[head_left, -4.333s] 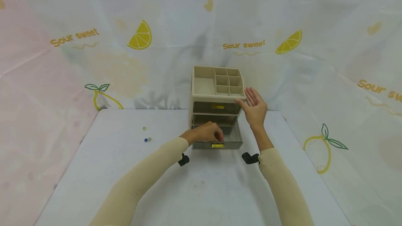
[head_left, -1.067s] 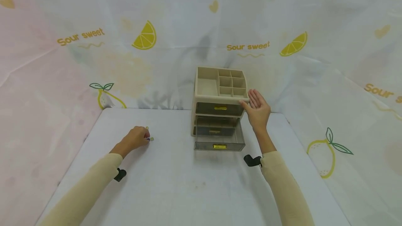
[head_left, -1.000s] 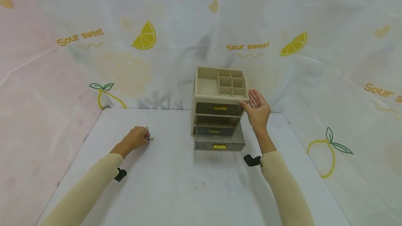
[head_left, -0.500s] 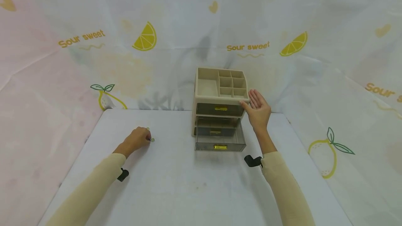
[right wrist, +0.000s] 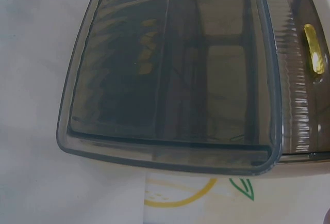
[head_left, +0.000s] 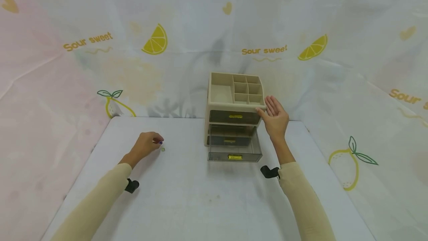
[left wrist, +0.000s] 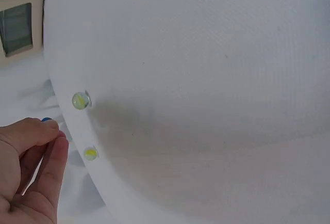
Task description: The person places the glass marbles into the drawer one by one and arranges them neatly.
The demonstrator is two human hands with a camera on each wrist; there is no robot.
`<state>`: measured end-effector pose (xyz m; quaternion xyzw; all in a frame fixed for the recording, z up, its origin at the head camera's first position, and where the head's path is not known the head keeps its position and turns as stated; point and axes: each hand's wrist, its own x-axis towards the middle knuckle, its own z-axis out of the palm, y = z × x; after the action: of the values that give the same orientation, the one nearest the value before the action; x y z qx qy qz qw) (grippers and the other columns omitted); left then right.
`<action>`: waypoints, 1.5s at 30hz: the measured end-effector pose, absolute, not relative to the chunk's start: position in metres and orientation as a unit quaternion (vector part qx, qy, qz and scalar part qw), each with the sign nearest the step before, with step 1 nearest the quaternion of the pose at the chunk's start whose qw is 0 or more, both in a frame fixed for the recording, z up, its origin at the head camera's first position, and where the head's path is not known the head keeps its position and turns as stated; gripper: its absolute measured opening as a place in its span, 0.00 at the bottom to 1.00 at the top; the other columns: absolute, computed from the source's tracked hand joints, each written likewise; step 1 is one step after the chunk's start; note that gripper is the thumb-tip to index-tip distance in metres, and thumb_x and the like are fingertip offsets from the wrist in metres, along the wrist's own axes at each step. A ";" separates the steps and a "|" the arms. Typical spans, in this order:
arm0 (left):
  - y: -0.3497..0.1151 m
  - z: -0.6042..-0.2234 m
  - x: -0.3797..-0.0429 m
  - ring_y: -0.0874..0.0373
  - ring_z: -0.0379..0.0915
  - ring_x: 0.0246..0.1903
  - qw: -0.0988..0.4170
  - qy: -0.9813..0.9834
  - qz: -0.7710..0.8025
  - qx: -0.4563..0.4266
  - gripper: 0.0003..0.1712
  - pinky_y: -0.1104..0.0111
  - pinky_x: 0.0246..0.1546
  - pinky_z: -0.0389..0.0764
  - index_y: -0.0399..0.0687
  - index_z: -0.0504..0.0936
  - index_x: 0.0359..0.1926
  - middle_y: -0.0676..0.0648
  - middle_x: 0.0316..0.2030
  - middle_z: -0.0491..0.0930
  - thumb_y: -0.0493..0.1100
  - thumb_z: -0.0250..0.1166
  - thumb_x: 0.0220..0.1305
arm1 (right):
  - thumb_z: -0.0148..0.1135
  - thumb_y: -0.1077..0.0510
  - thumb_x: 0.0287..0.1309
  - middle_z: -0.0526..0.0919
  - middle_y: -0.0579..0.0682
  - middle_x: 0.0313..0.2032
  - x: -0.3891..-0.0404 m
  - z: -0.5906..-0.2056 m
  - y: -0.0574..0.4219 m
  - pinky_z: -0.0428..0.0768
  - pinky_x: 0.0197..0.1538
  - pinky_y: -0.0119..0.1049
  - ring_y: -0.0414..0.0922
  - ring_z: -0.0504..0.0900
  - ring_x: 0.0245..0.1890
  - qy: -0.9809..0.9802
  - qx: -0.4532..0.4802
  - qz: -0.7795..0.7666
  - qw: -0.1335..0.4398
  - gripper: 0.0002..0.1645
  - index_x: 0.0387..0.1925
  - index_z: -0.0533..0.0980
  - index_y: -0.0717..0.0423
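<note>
My left hand (head_left: 144, 145) pinches a small blue marble (head_left: 161, 143) between thumb and fingertips, just above the tabletop at the left. Close by lies a clear marble with a yellow-green swirl (head_left: 163, 149). A second yellow-green marble (left wrist: 91, 153) shows in the left wrist view; the hand hides it in the head view. At the right, my right hand (head_left: 276, 122) touches the front corner of a beige desktop drawer organizer (head_left: 220, 94), thumb on its front edge and fingers straight along its side. The organizer's smoky clear drawer (head_left: 235, 157) is pulled out.
Above the pulled-out drawer, a closed dark drawer (head_left: 220, 116) has a gold handle. Divided compartments (head_left: 248, 88) form the organizer's top. Behind the white table (head_left: 187, 196) hangs a lemon-print cloth (head_left: 187, 29).
My left hand came from the drawer to the marbles at the left, then picked up the blue marble and raised it slightly. The right hand stays at the organizer's corner.
</note>
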<state>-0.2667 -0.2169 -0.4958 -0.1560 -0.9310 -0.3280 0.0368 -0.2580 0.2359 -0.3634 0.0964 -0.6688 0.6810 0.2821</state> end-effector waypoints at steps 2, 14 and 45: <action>-0.214 -0.494 -0.267 0.45 0.81 0.40 0.049 -0.922 -0.342 -0.171 0.09 0.55 0.41 0.83 0.35 0.85 0.39 0.41 0.37 0.84 0.26 0.67 0.55 | 0.72 0.74 0.46 0.71 0.69 0.61 -0.258 -0.363 0.236 0.71 0.62 0.38 0.53 0.73 0.62 -0.669 0.096 0.680 0.282 0.42 0.64 0.66 0.72; -0.177 -0.476 -0.263 0.50 0.82 0.41 0.039 -0.892 -0.403 -0.203 0.08 0.64 0.38 0.84 0.37 0.86 0.40 0.47 0.38 0.85 0.31 0.69 0.58 | 0.73 0.73 0.47 0.71 0.68 0.61 -0.255 -0.363 0.238 0.71 0.61 0.36 0.52 0.73 0.62 -0.684 0.092 0.668 0.279 0.42 0.64 0.66 0.71; -0.097 -0.423 -0.245 0.56 0.82 0.43 0.063 -0.779 -0.532 -0.325 0.09 0.70 0.43 0.82 0.40 0.86 0.40 0.49 0.41 0.84 0.32 0.70 0.57 | 0.73 0.73 0.46 0.71 0.68 0.61 -0.256 -0.360 0.234 0.71 0.61 0.35 0.52 0.73 0.62 -0.679 0.094 0.671 0.283 0.42 0.64 0.65 0.72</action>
<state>-0.2450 -0.0967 -0.4232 -0.3254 -0.7788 -0.5325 0.0633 -0.2556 0.2341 -0.3600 0.0935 -0.6787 0.6711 0.2833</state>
